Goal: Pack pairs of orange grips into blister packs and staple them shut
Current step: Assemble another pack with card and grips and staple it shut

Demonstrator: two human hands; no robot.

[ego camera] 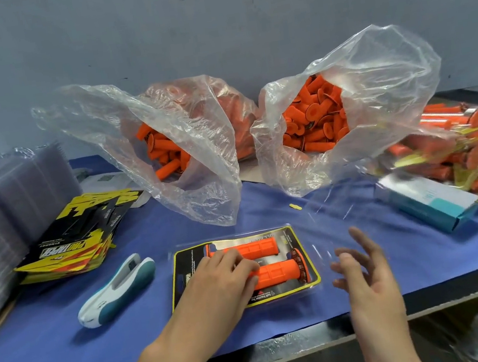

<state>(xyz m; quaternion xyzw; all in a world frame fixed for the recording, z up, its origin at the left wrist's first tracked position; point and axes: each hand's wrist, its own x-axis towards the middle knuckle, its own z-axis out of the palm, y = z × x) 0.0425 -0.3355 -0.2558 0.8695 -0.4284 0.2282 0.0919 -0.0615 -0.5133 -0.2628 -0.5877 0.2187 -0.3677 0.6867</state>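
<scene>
Blister pack (273,258), head view: flat on blue cloth (266,207) near front table edge, two orange grips (250,248) inside, side by side. Left hand (218,282) pressing on pack over grips, fingers relaxed, clasping nothing. Right hand (364,273) just right of pack, fingers spread, empty. Stapler (118,290) left of pack. Open plastic bags (192,162) of loose grips behind.

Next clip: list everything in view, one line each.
blister pack: one, clear, black-yellow card, centre front
orange grips: two, inside that pack
stapler: one, white-teal, left of pack
plastic bags: two, clear, holding loose orange grips, back
printed cards: one stack, black-yellow, left
empty blisters: one stack, clear, far left
finished packs: pile, orange-yellow, right
box: one, white-teal, before that pile
cloth: one, blue, over bench
left hand: on the pack's grips
right hand: open, right of pack
</scene>
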